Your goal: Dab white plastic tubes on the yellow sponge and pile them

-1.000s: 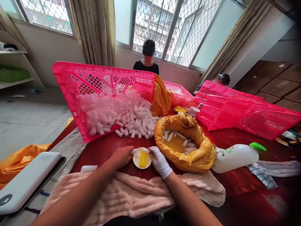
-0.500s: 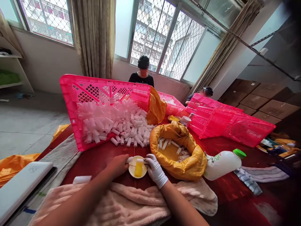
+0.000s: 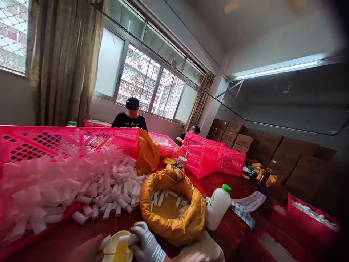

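Note:
At the bottom edge, my bare left hand (image 3: 88, 250) is closed on a short white tube (image 3: 104, 243). My right hand (image 3: 148, 243), in a white glove, pinches another white tube (image 3: 125, 238) that lies crosswise over a small pale dish (image 3: 109, 250). A flat yellow piece (image 3: 120, 251) is in the dish, cut off by the frame's lower edge. Just beyond my right hand stands an orange sack (image 3: 174, 227) with its rim rolled down and several white tubes inside. To the left, a big heap of white tubes (image 3: 109, 193) spills from a tipped pink crate (image 3: 120, 137).
A white bottle with a green cap (image 3: 218, 207) stands right of the sack. Farther back are more pink crates (image 3: 209, 156), a dish of yellow pieces (image 3: 169, 161) and two people behind the table. Striped cloth (image 3: 249, 203) lies at the right; brown cartons (image 3: 289, 153) are stacked beyond.
My view has swung right and tilted up, so the hands and dish appear lower and farther left. Both hands are still at the dish, each with a tube.

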Demonstrator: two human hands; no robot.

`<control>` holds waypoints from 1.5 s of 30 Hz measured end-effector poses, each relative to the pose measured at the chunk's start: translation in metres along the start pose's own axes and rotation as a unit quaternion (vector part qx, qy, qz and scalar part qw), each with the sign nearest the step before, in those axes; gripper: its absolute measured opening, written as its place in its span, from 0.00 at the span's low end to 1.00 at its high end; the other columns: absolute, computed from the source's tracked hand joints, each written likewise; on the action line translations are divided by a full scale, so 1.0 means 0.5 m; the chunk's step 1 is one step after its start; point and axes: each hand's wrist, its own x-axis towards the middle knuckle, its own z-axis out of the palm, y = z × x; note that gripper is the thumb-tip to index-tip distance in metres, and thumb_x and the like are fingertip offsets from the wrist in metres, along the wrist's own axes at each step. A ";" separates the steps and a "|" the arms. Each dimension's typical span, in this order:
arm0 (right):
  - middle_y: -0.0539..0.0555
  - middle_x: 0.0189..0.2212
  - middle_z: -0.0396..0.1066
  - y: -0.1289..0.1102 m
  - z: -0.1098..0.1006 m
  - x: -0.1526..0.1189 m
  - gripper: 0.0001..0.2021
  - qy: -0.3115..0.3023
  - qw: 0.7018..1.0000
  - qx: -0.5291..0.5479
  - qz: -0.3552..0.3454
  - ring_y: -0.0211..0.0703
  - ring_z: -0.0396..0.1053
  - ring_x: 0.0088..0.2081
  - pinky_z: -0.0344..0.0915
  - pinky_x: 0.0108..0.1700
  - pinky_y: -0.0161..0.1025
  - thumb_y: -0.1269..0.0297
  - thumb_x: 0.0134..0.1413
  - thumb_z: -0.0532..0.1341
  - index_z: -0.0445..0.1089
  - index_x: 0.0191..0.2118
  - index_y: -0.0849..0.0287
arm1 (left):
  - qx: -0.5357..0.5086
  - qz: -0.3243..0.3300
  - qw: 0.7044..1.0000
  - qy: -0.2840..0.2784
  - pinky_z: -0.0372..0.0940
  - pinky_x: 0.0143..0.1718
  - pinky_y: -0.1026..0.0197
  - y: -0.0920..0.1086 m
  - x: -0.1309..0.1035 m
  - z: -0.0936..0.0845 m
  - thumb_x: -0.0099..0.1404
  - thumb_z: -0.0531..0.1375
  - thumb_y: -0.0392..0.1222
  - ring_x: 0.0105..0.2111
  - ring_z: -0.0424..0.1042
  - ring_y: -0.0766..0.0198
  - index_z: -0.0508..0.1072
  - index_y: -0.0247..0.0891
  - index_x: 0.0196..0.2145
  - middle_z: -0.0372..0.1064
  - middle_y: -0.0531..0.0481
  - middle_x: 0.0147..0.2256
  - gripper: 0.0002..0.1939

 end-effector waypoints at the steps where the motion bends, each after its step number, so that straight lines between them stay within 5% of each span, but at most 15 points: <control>1: 0.54 0.41 0.66 -0.004 -0.004 0.000 0.20 -0.011 1.000 0.004 0.001 0.47 0.68 0.41 0.70 0.45 0.44 0.71 0.45 0.59 0.66 0.47 0.50 | 0.005 -0.001 1.000 -0.002 0.61 0.55 0.55 0.003 -0.003 -0.003 0.56 0.51 0.48 0.54 0.68 0.59 0.70 0.52 0.45 0.70 0.56 0.53 0.19; 5: 0.55 0.40 0.67 -0.030 -0.022 -0.006 0.18 -0.014 1.000 -0.011 -0.009 0.45 0.68 0.41 0.69 0.46 0.43 0.75 0.50 0.54 0.66 0.47 0.54 | 0.007 0.022 0.999 0.026 0.64 0.45 0.55 0.031 -0.045 -0.024 0.59 0.50 0.42 0.44 0.73 0.54 0.70 0.39 0.39 0.74 0.42 0.44 0.14; 8: 0.57 0.40 0.67 -0.035 -0.028 -0.004 0.16 -0.012 0.999 -0.022 -0.023 0.44 0.68 0.41 0.69 0.46 0.43 0.76 0.49 0.53 0.68 0.43 0.56 | 0.020 0.036 0.997 0.065 0.62 0.40 0.57 0.047 -0.064 -0.043 0.60 0.50 0.41 0.40 0.73 0.54 0.69 0.37 0.37 0.74 0.41 0.39 0.11; 12: 0.58 0.40 0.68 -0.025 -0.036 0.003 0.10 0.022 1.000 0.006 -0.002 0.46 0.68 0.44 0.68 0.49 0.45 0.71 0.51 0.55 0.70 0.39 0.56 | 0.002 0.021 0.999 0.043 0.61 0.42 0.58 0.044 -0.061 -0.047 0.60 0.52 0.41 0.42 0.71 0.55 0.69 0.36 0.38 0.73 0.42 0.40 0.10; 16: 0.59 0.40 0.70 -0.039 -0.050 0.009 0.10 0.082 0.981 0.131 0.116 0.46 0.69 0.42 0.69 0.48 0.46 0.61 0.53 0.59 0.69 0.41 0.58 | 0.018 0.056 0.993 0.104 0.59 0.48 0.52 0.047 -0.070 -0.040 0.61 0.53 0.38 0.46 0.68 0.53 0.70 0.35 0.37 0.70 0.40 0.42 0.09; 21: 0.55 0.34 0.71 -0.090 -0.051 0.020 0.15 0.063 0.922 0.275 0.263 0.38 0.66 0.27 0.68 0.30 0.38 0.53 0.53 0.60 0.68 0.41 0.59 | 0.012 0.114 0.980 0.161 0.58 0.48 0.52 0.064 -0.086 -0.039 0.64 0.53 0.39 0.44 0.69 0.55 0.71 0.36 0.39 0.72 0.44 0.39 0.09; 27: 0.56 0.40 0.70 -0.122 -0.061 0.031 0.10 0.059 0.955 0.248 0.149 0.46 0.68 0.45 0.65 0.50 0.43 0.57 0.45 0.66 0.73 0.34 0.56 | 0.010 0.151 0.978 0.145 0.61 0.37 0.60 0.070 -0.088 -0.035 0.65 0.55 0.42 0.36 0.71 0.60 0.72 0.37 0.37 0.74 0.47 0.35 0.08; 30: 0.58 0.41 0.71 -0.123 -0.061 0.041 0.18 0.024 0.950 0.248 0.188 0.47 0.70 0.40 0.68 0.43 0.44 0.49 0.48 0.63 0.73 0.40 0.56 | 0.048 0.161 0.975 0.149 0.61 0.38 0.59 0.084 -0.095 -0.033 0.66 0.54 0.41 0.37 0.72 0.59 0.72 0.36 0.39 0.74 0.46 0.35 0.10; 36: 0.51 0.17 0.63 -0.145 -0.042 0.073 0.30 -0.045 0.929 0.174 0.325 0.39 0.59 0.20 0.59 0.24 0.39 0.32 0.46 0.52 0.64 0.20 0.57 | 0.085 0.119 0.987 0.067 0.62 0.35 0.56 0.130 -0.118 -0.044 0.67 0.50 0.43 0.33 0.73 0.54 0.74 0.32 0.39 0.74 0.41 0.33 0.15; 42: 0.52 0.18 0.66 -0.201 -0.075 0.046 0.30 0.012 0.939 0.191 0.286 0.41 0.63 0.22 0.62 0.26 0.38 0.31 0.45 0.52 0.64 0.21 0.58 | -0.077 0.146 0.978 -0.124 0.60 0.26 0.66 0.156 -0.138 -0.083 0.62 0.57 0.51 0.28 0.71 0.63 0.75 0.36 0.37 0.74 0.49 0.31 0.16; 45: 0.53 0.18 0.67 -0.199 -0.098 0.019 0.31 0.025 0.932 0.191 0.308 0.42 0.63 0.22 0.63 0.26 0.39 0.29 0.42 0.54 0.65 0.20 0.58 | -0.046 0.139 0.984 -0.105 0.62 0.28 0.63 0.182 -0.153 -0.072 0.63 0.56 0.46 0.30 0.72 0.60 0.75 0.34 0.39 0.74 0.45 0.32 0.14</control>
